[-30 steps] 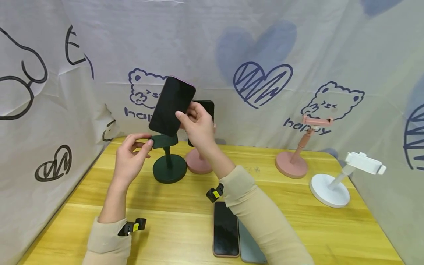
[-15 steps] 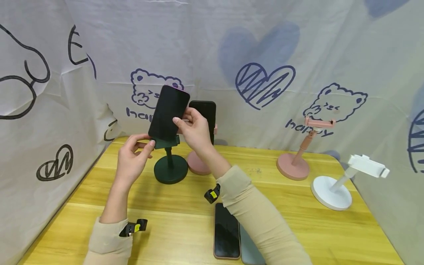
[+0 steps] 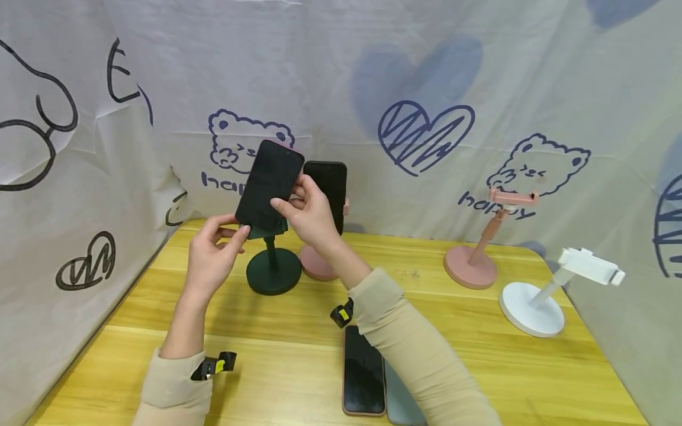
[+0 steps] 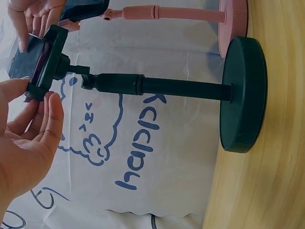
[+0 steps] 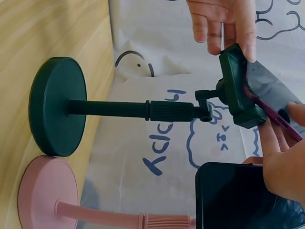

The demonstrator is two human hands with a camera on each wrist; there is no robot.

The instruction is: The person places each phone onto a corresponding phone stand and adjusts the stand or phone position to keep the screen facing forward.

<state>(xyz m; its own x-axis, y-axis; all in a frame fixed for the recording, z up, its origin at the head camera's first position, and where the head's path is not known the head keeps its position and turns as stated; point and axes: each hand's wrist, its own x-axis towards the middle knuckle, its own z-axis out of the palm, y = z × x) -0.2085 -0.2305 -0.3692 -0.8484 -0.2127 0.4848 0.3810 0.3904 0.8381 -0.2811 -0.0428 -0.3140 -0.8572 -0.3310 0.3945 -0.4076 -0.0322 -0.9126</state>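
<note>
My right hand (image 3: pixel 314 216) pinches a smartphone (image 3: pixel 269 177) by its right edge, thumb on the dark screen and fingers behind. The phone leans back slightly, and its purple-edged side (image 5: pixel 276 117) lies within the clamp (image 5: pixel 233 90) of a dark green phone stand (image 3: pixel 273 272). At the clamp's left end my left hand (image 3: pixel 210 257) pinches its lip between thumb and fingertips; in the left wrist view this hand (image 4: pixel 28 138) comes from below left. The stand's round base rests on the table.
Right beside it a pink stand (image 3: pixel 318 263) holds another black phone (image 3: pixel 330 189). A second pink stand (image 3: pixel 471 266) and a white stand (image 3: pixel 533 310) stand at the right. Two phones lie near the front, one dark-screened (image 3: pixel 364 373), one grey (image 3: pixel 402 396) partly under my sleeve.
My right hand has lowered the phone from above the green clamp down into it, moving slightly left. My left hand has kept its hold on the clamp's end.
</note>
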